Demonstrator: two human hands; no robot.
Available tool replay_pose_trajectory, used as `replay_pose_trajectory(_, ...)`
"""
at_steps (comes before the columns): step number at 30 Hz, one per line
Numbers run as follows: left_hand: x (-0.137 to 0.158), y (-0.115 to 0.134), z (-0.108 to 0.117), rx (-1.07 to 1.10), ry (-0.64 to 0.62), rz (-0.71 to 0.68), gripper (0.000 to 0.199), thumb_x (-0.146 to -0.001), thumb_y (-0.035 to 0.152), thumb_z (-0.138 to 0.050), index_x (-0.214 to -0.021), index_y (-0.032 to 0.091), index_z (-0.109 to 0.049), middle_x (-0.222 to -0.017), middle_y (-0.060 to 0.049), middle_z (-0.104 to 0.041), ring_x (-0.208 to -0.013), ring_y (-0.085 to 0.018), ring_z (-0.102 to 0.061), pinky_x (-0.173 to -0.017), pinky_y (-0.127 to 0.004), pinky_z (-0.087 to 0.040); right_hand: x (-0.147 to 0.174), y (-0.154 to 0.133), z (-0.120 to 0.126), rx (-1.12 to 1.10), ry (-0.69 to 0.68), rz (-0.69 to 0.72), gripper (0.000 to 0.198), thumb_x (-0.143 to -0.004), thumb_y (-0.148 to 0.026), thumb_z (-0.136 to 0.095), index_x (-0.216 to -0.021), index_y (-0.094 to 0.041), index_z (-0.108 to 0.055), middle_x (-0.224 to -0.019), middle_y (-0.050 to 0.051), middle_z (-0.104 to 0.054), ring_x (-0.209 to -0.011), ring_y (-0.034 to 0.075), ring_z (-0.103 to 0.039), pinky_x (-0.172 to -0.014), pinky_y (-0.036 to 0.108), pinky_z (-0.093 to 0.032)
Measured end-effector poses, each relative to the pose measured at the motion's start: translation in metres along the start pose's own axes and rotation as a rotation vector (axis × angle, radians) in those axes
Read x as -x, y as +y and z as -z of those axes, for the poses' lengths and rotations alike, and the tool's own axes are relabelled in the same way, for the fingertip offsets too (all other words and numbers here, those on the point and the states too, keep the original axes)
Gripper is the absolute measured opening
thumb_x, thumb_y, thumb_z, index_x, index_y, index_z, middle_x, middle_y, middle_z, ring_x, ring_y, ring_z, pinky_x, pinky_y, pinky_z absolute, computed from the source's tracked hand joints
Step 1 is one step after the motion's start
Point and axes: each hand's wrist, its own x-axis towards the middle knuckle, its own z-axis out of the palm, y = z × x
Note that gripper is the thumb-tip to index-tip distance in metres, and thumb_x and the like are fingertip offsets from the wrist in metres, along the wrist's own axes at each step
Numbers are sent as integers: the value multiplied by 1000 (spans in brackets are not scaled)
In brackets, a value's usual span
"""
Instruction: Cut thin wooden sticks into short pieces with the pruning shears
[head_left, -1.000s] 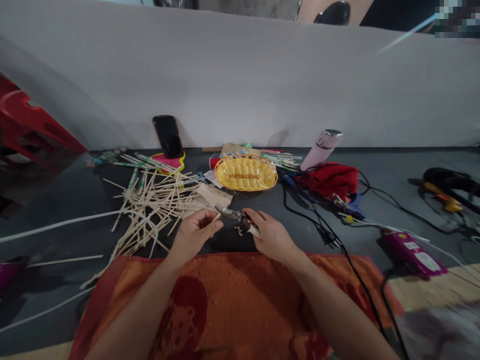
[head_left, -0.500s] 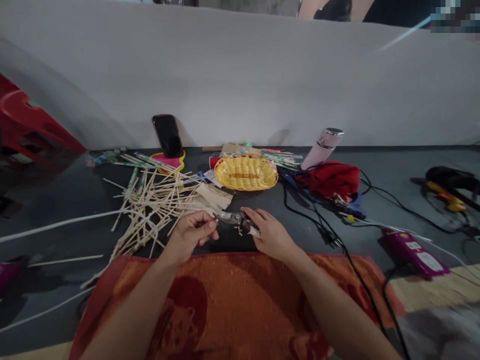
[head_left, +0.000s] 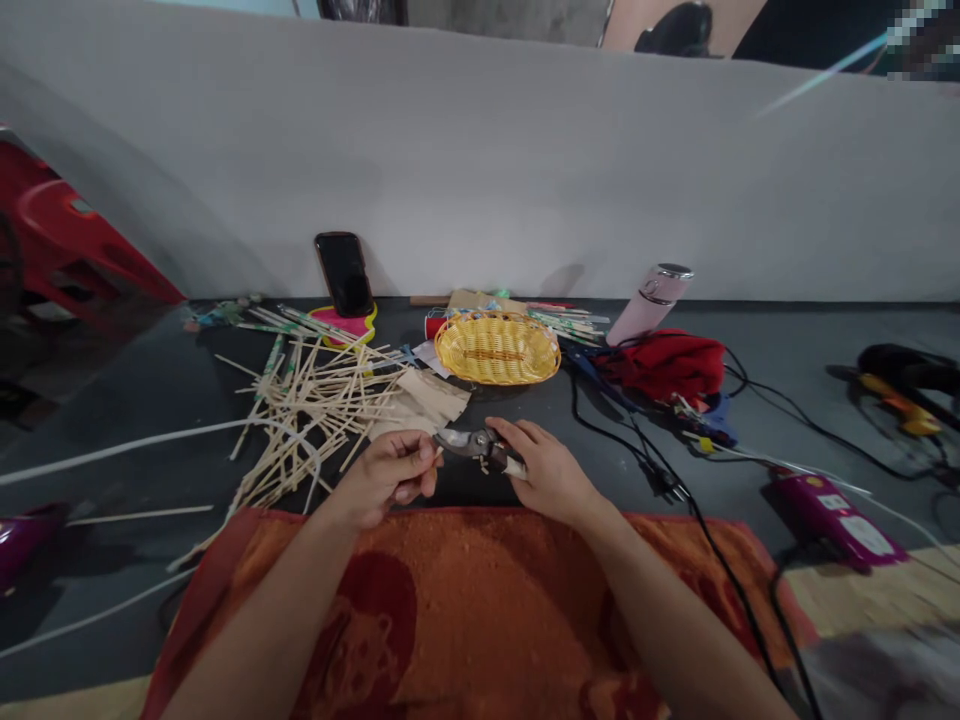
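My right hand (head_left: 553, 472) is wrapped round the handles of a pair of pruning shears (head_left: 478, 443), whose metal blades point left. Close to the blade tips, my left hand (head_left: 396, 474) pinches a short, thin pale stick (head_left: 439, 455) between thumb and fingers. Most of that stick is hidden by the hand. Whether the blades touch it, I cannot tell. Both hands are above the dark table, just beyond an orange towel (head_left: 480, 600). Left of them lies a loose heap of thin pale sticks (head_left: 319, 405).
A yellow woven basket (head_left: 497, 348) stands beyond my hands. A phone (head_left: 345, 273) leans at the back left. At right are a pink bottle (head_left: 649, 305), a red cloth (head_left: 667, 362), black cables and a purple box-like device (head_left: 840, 520). A white wall (head_left: 480, 170) closes off the back.
The camera view has shifted slightly, so the table things sit a little further right and lower. Both hands keep their grips, and the pale stick end shows more clearly by the blades.
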Motion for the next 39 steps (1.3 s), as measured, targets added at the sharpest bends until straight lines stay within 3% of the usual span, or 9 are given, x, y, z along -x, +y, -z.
replay_pose_trajectory(11,1,1,0,-6,43,-5,31,-77,42,-67,-74,14,-56,-52,1,-58,-34,-1,-24,-37,-17,-13,4,-7,0,41,-17,-56,58,-81,-11,-48,-138,-22,-39,-111,9,-60,-100,21,-58,-90,31,-45)
replay_pose_trajectory(16,-6,-7,-2,-160,189,-159,26,-80,40,-66,-81,15,-57,-64,-1,-66,-40,-3,-37,-39,-15,-22,5,-8,-4,80,-12,-131,61,-78,-11,-50,-137,-22,-39,-114,10,-60,-101,23,-58,-89,31,-45)
replay_pose_trajectory(21,-9,-13,-1,-311,336,-228,23,-77,35,-70,-81,15,-59,-66,-2,-68,-47,-6,-46,-44,-16,-33,3,-4,-4,54,-6,-120,61,-78,-11,-50,-137,-21,-38,-119,11,-58,-107,23,-55,-94,34,-43)
replay_pose_trajectory(28,-6,-11,0,-214,202,-183,24,-80,36,-67,-74,13,-59,-59,-1,-65,-40,-3,-38,-40,-16,-24,2,5,-4,10,-46,-44,65,-79,-11,-50,-141,-20,-34,-121,10,-56,-112,23,-51,-98,36,-40)
replay_pose_trajectory(36,-4,-7,0,-150,169,-173,26,-81,36,-66,-75,12,-58,-58,-1,-64,-39,-2,-36,-39,-16,-20,5,-4,0,107,-36,-105,62,-78,-10,-52,-137,-23,-39,-110,8,-61,-98,22,-58,-87,30,-44)
replay_pose_trajectory(39,-4,-7,0,-162,169,-177,26,-81,37,-66,-76,12,-59,-60,-2,-65,-40,-2,-37,-39,-16,-21,4,-2,0,98,-20,-92,62,-79,-12,-53,-138,-23,-39,-114,9,-60,-102,23,-57,-90,31,-44)
